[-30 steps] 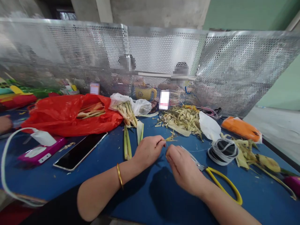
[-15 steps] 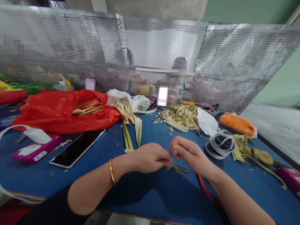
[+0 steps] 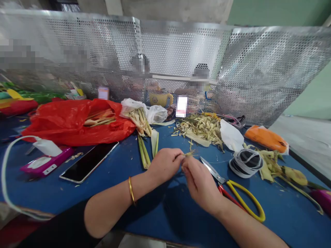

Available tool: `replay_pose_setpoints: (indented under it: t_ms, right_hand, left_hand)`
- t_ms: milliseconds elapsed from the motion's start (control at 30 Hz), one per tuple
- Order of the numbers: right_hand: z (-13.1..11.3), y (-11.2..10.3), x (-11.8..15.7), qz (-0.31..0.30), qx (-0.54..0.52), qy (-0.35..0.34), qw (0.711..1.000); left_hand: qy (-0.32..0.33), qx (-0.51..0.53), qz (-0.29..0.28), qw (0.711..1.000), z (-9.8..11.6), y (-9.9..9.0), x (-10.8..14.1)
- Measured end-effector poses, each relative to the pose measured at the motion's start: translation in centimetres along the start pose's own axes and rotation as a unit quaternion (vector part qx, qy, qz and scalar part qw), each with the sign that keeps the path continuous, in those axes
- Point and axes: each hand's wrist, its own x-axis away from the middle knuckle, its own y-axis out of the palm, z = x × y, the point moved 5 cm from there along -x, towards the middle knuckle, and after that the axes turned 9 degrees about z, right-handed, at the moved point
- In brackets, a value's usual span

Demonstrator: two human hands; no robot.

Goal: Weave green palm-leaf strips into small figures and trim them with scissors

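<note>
Near the middle of the blue table, my left hand (image 3: 168,163) and my right hand (image 3: 199,181) meet, fingers pinched around a small piece of dried plant (image 3: 190,153) whose frayed end shows above them. Most of the piece is hidden by the fingers. Scissors with yellow handles (image 3: 248,203) lie beside my right hand, blades toward the upper left, over a red-handled tool (image 3: 230,196). Beyond my hands is a pile of shredded husk strips (image 3: 203,127). Two green husk pieces (image 3: 144,155) lie past my left hand.
A red plastic bag (image 3: 57,122) with husks, a phone (image 3: 89,162) and a purple power strip (image 3: 48,163) are at the left. At the right are a spool of cord (image 3: 245,163), an orange packet (image 3: 266,139) and more husks. A perforated metal screen (image 3: 176,51) stands behind.
Both hands have moved up and come together, with the plant piece's frayed end now pointing away. The yellow-handled scissors are now visible beside my right hand. The view has shifted slightly.
</note>
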Motion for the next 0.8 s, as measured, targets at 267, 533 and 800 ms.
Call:
replay_pose_setpoints:
  t_ms: [267, 533, 800]
  right_hand:
    - [2.3, -1.8, -1.2, -0.127, -0.244, 0.190, 0.943]
    - [3.4, -0.7, -1.2, 0.023, -0.519, 0.351, 0.779]
    - [4.1, 0.5, -0.1, 0.131, -0.471, 0.371, 0.789]
  left_hand:
    - [0.066, 0.138, -0.300, 0.942, 1.7, 0.5, 1.1]
    - [-0.198, 0.423, -0.156, 0.871, 0.6, 1.0, 0.6]
    - [-0.312, 0.436, -0.069, 0.841, -1.1, 2.9, 0.6]
